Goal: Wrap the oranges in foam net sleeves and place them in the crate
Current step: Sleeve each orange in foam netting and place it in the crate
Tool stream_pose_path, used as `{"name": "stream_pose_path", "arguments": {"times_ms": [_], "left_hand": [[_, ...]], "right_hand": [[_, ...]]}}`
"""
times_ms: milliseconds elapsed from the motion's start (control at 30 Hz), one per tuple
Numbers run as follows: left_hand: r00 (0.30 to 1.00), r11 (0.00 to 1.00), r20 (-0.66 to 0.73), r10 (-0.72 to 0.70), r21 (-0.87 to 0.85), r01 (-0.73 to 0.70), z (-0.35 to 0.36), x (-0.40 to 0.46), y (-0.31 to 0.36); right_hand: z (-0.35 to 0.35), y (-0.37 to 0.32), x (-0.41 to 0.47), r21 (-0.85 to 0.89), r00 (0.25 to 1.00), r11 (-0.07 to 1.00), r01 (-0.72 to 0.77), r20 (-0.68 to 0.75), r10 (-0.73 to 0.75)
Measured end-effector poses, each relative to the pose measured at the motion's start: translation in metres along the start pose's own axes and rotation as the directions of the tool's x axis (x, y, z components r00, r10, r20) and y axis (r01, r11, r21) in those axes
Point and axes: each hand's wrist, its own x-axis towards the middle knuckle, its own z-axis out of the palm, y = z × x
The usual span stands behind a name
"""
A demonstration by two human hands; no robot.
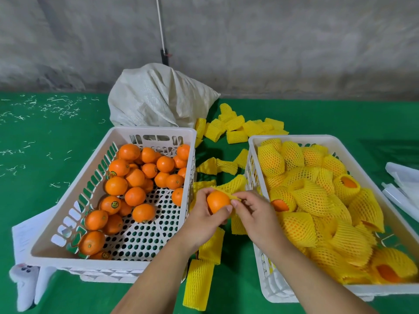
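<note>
Head view: your left hand grips orange; right hand pinches foam sleeve. Stretch sleeve mouth wide, seat fruit fully.

- The left hand covers the underside of the orange.
- The sleeve is mostly hidden behind the orange and the right hand.
- The right crate is cut off by the right edge.
- Paper lies partly under the left crate; its print is unreadable.
</note>
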Motion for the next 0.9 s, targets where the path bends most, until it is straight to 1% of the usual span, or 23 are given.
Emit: {"name": "stream_pose_path", "arguments": {"times_ms": [67,133,167,233,333,400,467,533,567,633,667,733,767,900], "left_hand": [[0.999,0.999,0.001,-0.053,-0.001,0.053,-0.001,0.002,-0.003],[0.991,0.994,0.076,-0.106,-0.02,0.108,-0.005,0.003,-0.005],[0.988,0.994,0.111,-0.106,-0.005,0.107,-0.007,0.003,-0.005],[0.992,0.997,0.118,-0.044,0.073,0.036,-0.008,0.005,-0.007],[0.995,0.962,0.008,0.102,0.256,-0.1,-0.003,0.008,-0.014],[0.982,0.934,-0.078,0.171,0.331,-0.136,0.001,0.009,-0.015],[0.973,0.951,-0.173,0.155,0.291,-0.1,0.004,0.008,-0.012],[0.962,0.984,-0.259,0.089,0.171,-0.045,0.005,0.009,-0.007],[0.963,0.996,-0.263,0.055,0.081,-0.035,0.004,0.01,-0.005],[0.984,0.997,-0.179,-0.005,-0.081,-0.01,0.003,0.009,-0.003],[0.994,0.993,-0.107,-0.021,-0.114,0.009,0.001,0.007,-0.001],[0.999,0.992,0.031,-0.015,-0.122,0.019,-0.003,0.004,-0.001],[0.998,0.993,0.068,0.005,-0.119,0.003,-0.004,0.003,-0.003],[0.993,0.992,0.047,0.111,-0.063,-0.108,-0.002,0.006,-0.009]], "right_hand": [[0.005,0.0,-0.001,-0.062,0.998,0.996,0.062,0.012,-0.061],[0.006,0.001,0.001,-0.065,0.998,0.997,0.048,-0.03,-0.05],[0.006,0.001,0.001,-0.058,0.998,0.998,0.035,-0.044,-0.038],[0.005,-0.001,0.0,-0.053,0.997,0.998,0.044,-0.062,-0.047],[0.002,-0.005,-0.005,-0.029,0.994,0.997,0.072,-0.086,-0.074],[0.002,-0.003,-0.006,-0.037,0.992,0.995,0.094,-0.083,-0.097],[0.003,-0.001,-0.004,-0.001,0.996,0.998,0.063,-0.067,-0.063],[0.005,-0.002,-0.003,-0.02,0.998,0.998,0.054,-0.035,-0.054],[0.006,-0.002,-0.002,-0.063,0.997,0.995,0.073,-0.013,-0.074],[0.007,-0.001,-0.002,-0.085,0.995,0.991,0.101,0.026,-0.099],[0.007,0.0,-0.001,-0.064,0.995,0.994,0.092,0.027,-0.091],[0.007,0.002,0.0,-0.011,0.998,0.998,0.058,-0.013,-0.058],[0.006,0.003,0.0,0.0,0.998,0.999,0.047,-0.046,-0.047],[0.003,0.004,-0.001,0.066,0.982,0.998,0.009,-0.189,0.004]]}}
